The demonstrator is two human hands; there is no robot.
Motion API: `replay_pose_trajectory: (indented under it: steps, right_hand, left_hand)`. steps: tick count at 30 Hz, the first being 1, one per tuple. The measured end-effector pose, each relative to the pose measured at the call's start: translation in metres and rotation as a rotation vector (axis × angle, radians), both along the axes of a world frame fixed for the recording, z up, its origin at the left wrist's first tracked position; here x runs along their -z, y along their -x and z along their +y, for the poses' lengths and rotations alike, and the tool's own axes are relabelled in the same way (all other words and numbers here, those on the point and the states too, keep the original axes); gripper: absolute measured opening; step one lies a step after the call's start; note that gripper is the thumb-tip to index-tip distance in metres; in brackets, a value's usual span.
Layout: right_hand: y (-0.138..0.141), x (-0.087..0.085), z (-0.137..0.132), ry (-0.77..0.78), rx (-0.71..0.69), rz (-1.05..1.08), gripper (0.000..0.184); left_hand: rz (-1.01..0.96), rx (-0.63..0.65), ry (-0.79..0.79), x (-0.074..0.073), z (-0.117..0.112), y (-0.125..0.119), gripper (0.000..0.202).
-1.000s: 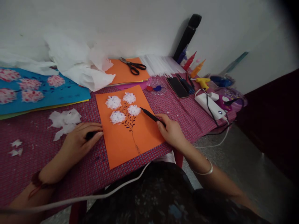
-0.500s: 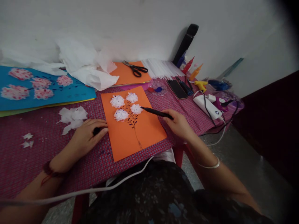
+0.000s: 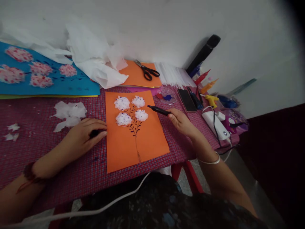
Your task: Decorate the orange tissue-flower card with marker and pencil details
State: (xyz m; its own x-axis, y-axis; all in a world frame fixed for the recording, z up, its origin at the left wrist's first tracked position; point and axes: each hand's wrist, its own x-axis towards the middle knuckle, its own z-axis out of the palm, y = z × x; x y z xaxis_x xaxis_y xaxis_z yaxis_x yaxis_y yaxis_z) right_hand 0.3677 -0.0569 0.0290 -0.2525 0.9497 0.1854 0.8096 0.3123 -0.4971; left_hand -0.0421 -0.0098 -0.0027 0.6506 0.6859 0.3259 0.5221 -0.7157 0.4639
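Note:
An orange sheet [image 3: 143,143] lies on the red checked tablecloth [image 3: 47,156], with white tissue flowers [image 3: 122,103] and a drawn dark stem with leaves on it. My right hand [image 3: 181,121] is closed around a black marker [image 3: 159,110], its tip raised just right of the flowers. My left hand [image 3: 82,137] rests on the cloth at the sheet's left edge, its fingers pinched on a small black cap [image 3: 94,133].
A blue sheet [image 3: 47,79] with pink flowers and crumpled white tissue [image 3: 95,63] lie at the back left. Scissors [image 3: 147,70] rest on another orange sheet. A phone [image 3: 187,99], glue bottles, a glue gun [image 3: 211,100] and a white power bank [image 3: 215,124] crowd the right end. Tissue scraps [image 3: 69,113] lie left.
My right hand has lifted the marker off the sheet and drawn it slightly right of the flowers. The view has shifted and tilted. My left hand has stayed at the sheet's edge.

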Motion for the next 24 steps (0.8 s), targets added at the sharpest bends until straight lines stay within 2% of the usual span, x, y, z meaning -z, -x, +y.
replay_pose_trajectory:
  steps: [4,8,12,17,24]
  right_hand:
    - [-0.009,-0.003,0.01,0.094,-0.122,0.109,0.025]
    - [-0.016,-0.008,0.022,0.118,-0.139,0.132,0.016]
    - [-0.017,-0.01,0.033,0.137,-0.158,0.094,0.015]
    - [-0.015,-0.003,0.04,0.154,-0.141,0.058,0.016]
    - [-0.027,-0.002,0.039,0.221,-0.176,0.192,0.019]
  left_hand:
    - [0.006,0.0,0.001,0.0,-0.002,-0.001,0.026]
    - [0.01,0.003,-0.01,0.002,-0.002,0.0,0.023]
    - [0.021,-0.008,-0.024,0.003,-0.001,0.0,0.022]
    - [0.048,-0.002,-0.046,0.001,-0.002,0.0,0.024]
    - [0.059,0.003,-0.018,-0.007,-0.002,-0.004,0.021]
